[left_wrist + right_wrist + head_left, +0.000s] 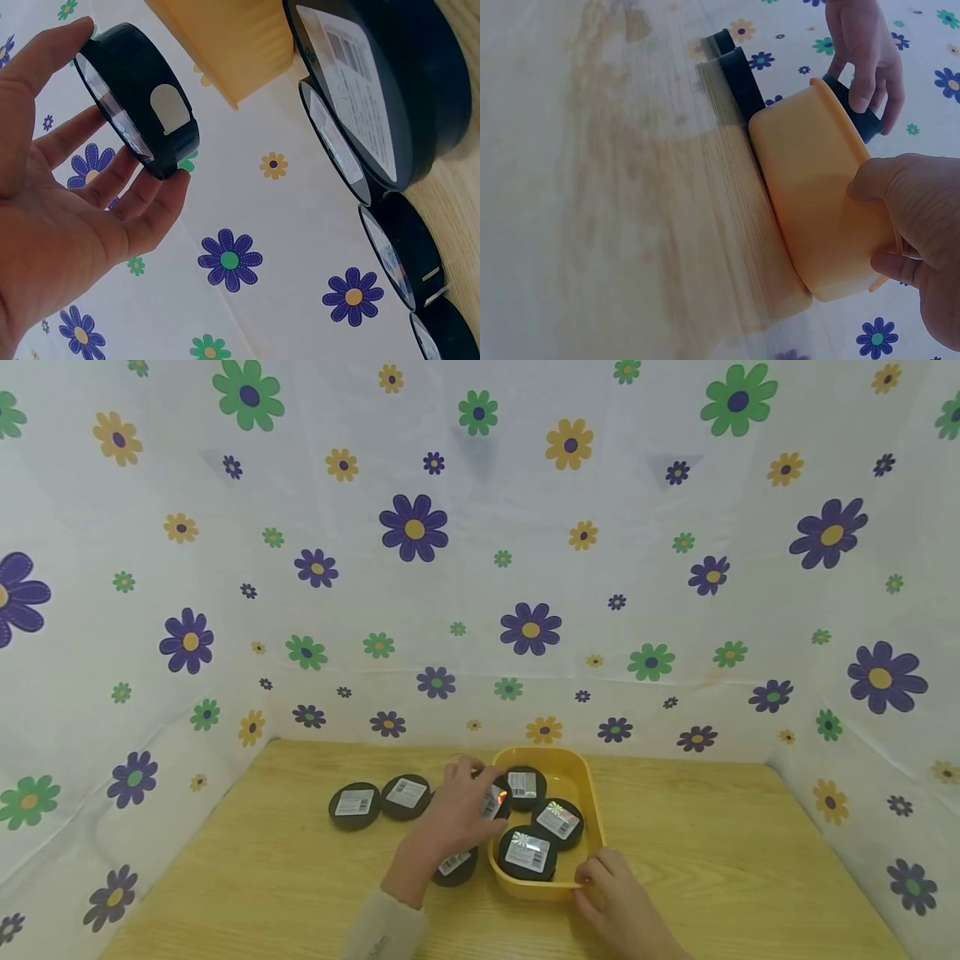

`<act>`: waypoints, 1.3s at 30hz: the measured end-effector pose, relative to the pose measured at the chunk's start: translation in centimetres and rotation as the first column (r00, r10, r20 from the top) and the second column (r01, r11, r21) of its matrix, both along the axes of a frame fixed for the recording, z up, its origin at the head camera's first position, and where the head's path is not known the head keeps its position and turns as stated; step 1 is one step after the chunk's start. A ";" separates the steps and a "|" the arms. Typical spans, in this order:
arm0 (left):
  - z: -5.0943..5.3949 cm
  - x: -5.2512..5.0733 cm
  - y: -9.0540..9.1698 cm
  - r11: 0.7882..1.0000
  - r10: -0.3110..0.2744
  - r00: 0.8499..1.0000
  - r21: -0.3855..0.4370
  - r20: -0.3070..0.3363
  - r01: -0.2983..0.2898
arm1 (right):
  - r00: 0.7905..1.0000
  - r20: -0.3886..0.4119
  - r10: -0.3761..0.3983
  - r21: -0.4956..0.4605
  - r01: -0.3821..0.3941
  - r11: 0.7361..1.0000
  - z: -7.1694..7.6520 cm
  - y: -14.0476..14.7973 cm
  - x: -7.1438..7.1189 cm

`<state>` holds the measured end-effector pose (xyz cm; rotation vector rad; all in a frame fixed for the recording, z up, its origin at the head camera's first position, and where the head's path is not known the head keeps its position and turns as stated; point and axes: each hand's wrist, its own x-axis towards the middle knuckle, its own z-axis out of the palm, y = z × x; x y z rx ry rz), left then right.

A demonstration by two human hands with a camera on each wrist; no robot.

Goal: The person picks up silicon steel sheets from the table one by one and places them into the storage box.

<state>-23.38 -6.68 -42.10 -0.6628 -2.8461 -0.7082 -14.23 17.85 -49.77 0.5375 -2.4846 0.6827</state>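
Observation:
My left hand holds a round flat black container by its edge, thumb on one side and fingertips on the other. In the head view this piece is tilted over the left rim of a yellow plastic tub. Inside the tub lie three similar black containers, with white barcode labels facing up. My right hand grips the tub's near right corner, fingers over the rim, also seen in the right wrist view against the tub wall.
Left of the tub, more black containers lie label up on the wooden table. One container is partly hidden under my left forearm. A white flowered cloth stands around the table's back and sides.

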 end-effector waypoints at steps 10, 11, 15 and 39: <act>-0.3 -0.7 0.8 0.999 -0.004 1.000 -0.051 -0.009 0.004 | 0.997 -0.076 0.022 -0.013 -0.023 1.000 -0.3 0.0 -0.2; -0.3 -0.8 0.8 0.999 -0.007 1.000 -0.050 -0.017 0.007 | 0.996 -0.081 0.025 -0.013 -0.026 1.000 -0.3 0.1 -0.2; -0.3 -0.9 1.0 0.999 -0.015 0.999 -0.035 -0.039 0.013 | 0.995 -0.091 0.030 -0.010 -0.031 0.999 -0.4 0.0 -0.3; -0.5 -1.4 1.7 0.999 -0.030 0.998 -0.015 -0.051 0.029 | 0.992 -0.123 0.036 -0.001 -0.037 0.999 -0.5 0.2 -0.4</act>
